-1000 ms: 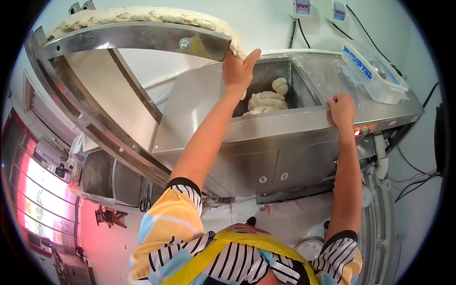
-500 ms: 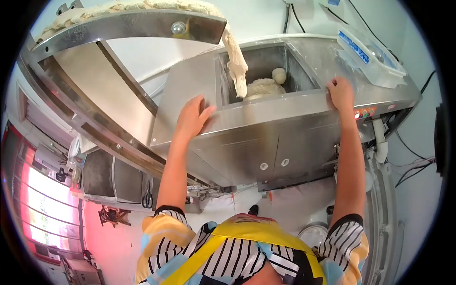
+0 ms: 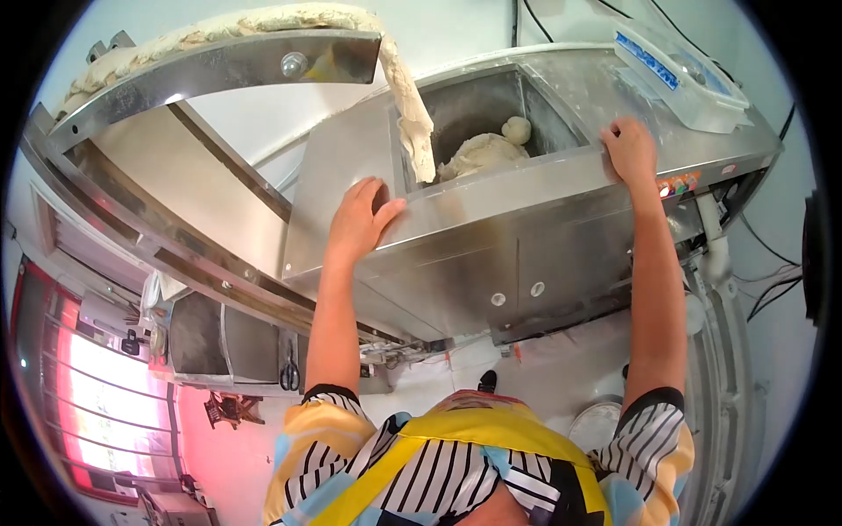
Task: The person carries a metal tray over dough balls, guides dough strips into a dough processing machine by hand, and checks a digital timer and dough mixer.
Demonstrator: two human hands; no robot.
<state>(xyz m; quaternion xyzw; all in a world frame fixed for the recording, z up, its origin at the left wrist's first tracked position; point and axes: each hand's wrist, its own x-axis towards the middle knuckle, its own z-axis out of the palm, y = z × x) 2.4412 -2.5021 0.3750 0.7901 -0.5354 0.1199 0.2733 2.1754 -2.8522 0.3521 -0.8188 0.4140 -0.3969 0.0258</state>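
Observation:
My left hand rests on the front edge of the steel dough machine, left of its trough, thumb spread from the fingers and nothing held. On the same edge, right of the trough, lies my right hand. Its fingers are loosely bent, with a gap by the thumb and no object visible in it. Inside the trough sit a pale dough mass and a small round lump of dough. A long dough strip droops from the curved metal chute, its lower end hanging into the trough.
A clear plastic box with a blue strip stands on the machine's right top. Control buttons sit on the front below it. Cables hang along the wall. Scissors hang at lower left, and a round white container is on the floor.
The view has shifted slightly, so the machine sits a little higher in it. Both hands stay on the machine's edge. The dough strip still hangs into the trough.

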